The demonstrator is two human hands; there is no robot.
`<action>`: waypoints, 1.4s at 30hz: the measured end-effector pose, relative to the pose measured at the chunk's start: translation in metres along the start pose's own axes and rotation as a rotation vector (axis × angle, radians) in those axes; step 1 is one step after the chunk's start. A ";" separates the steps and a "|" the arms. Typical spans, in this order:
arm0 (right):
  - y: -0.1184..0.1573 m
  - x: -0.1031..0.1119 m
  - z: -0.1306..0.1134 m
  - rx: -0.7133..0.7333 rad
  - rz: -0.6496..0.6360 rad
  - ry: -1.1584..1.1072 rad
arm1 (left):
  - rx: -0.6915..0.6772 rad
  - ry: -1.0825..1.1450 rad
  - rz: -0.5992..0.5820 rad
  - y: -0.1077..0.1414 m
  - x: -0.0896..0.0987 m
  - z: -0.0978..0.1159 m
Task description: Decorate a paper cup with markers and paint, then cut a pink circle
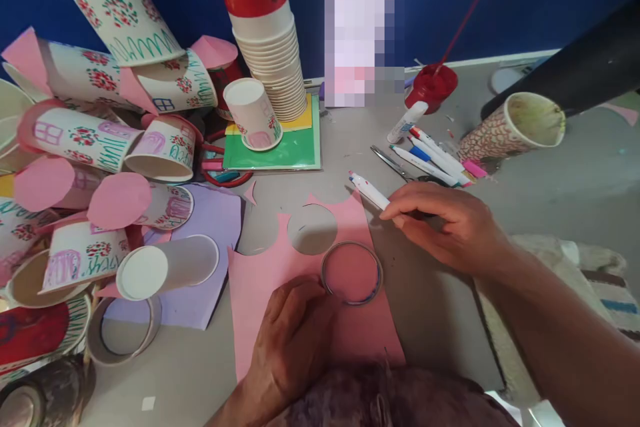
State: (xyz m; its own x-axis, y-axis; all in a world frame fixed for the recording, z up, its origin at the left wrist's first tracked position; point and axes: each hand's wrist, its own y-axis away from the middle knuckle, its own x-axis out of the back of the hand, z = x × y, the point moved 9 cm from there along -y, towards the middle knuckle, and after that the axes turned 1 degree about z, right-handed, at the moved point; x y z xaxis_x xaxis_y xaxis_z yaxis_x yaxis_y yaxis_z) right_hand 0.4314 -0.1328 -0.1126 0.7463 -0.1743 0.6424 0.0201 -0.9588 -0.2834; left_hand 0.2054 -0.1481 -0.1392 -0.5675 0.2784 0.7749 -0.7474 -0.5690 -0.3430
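A sheet of pink paper (265,293) lies in front of me, with round cut-outs along its far edge. On its right part rests a thin round ring (381,273), pink paper showing through the middle. My left hand (295,330) has its fingers curled at the ring's lower left edge; the fingertips are partly hidden. Between the thumb and fingers of my right hand (450,223) is a white marker (369,191), its coloured end pointing left, held above the table beyond the ring.
Decorated paper cups (100,140) with pink tops pile up at left, near purple paper (220,267) and a tape roll (95,340). Stacked cups (280,60) stand behind. Scissors (387,160), several markers (430,160), a red pot (433,90) and a patterned cup (493,137) are at right.
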 end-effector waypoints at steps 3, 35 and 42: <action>0.000 0.002 -0.001 0.030 0.021 -0.006 | -0.013 0.009 -0.002 0.000 0.000 0.000; 0.001 -0.002 0.007 -0.042 -0.061 0.051 | -0.013 -0.004 0.014 -0.008 0.002 -0.003; 0.002 0.000 0.006 -0.037 -0.056 0.089 | 0.004 -0.037 0.027 -0.008 0.003 -0.005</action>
State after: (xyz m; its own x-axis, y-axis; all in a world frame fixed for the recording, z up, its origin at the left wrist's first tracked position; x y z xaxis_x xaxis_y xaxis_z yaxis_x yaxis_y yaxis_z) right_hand 0.4358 -0.1329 -0.1173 0.6824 -0.1378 0.7178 0.0345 -0.9749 -0.2199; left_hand 0.2077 -0.1388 -0.1374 -0.5741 0.2347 0.7844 -0.7308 -0.5790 -0.3616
